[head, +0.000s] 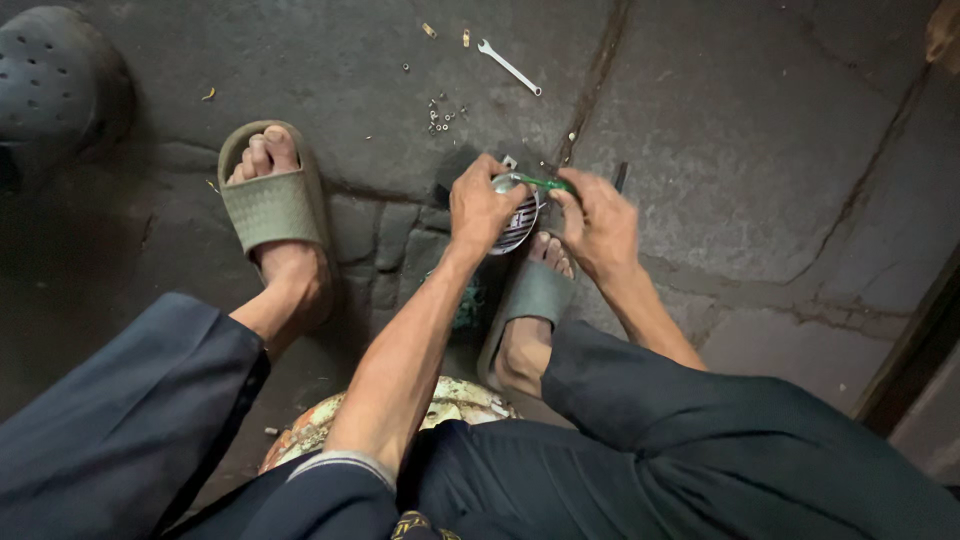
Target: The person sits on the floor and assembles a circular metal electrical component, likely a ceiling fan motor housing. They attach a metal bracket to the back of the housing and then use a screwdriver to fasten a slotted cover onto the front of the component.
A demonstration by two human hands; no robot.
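Just above the toes of the right sandal (530,295), over the cracked stone floor (760,120), the left hand (480,205) is clenched around a round, ribbed metal part (516,222) while the right hand (600,225) pinches a green-handled screwdriver (545,183) laid across the part's upper edge. Beyond the hands lie scattered nuts (440,115) and a small wrench (508,67), well apart from them, with bare floor to the right and the left sandal (272,205) off to the left.
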